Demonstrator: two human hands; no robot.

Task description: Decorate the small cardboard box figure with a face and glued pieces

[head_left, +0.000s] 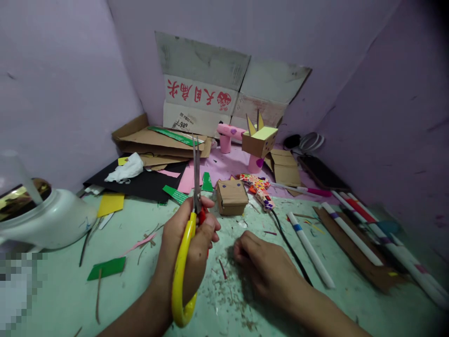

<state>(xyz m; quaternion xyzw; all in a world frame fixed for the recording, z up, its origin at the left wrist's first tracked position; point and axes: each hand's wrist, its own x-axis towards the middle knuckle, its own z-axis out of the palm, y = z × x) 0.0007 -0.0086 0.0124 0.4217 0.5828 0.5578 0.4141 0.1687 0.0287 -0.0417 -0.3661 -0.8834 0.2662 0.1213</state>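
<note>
On a littered green table [68, 290], the left hand [199, 255] grips upright scissors [190, 227]; the right hand [263, 262], curled closed, rests near a box [232, 199].

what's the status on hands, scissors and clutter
Left grip on scissors, blades pointing away. Right grip curled, nothing visible in it. Box ahead, scraps scattered around.

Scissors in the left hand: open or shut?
Slightly open. The blades of the scissors run close together, but a narrow gap shows between their tips above the left hand.
</note>
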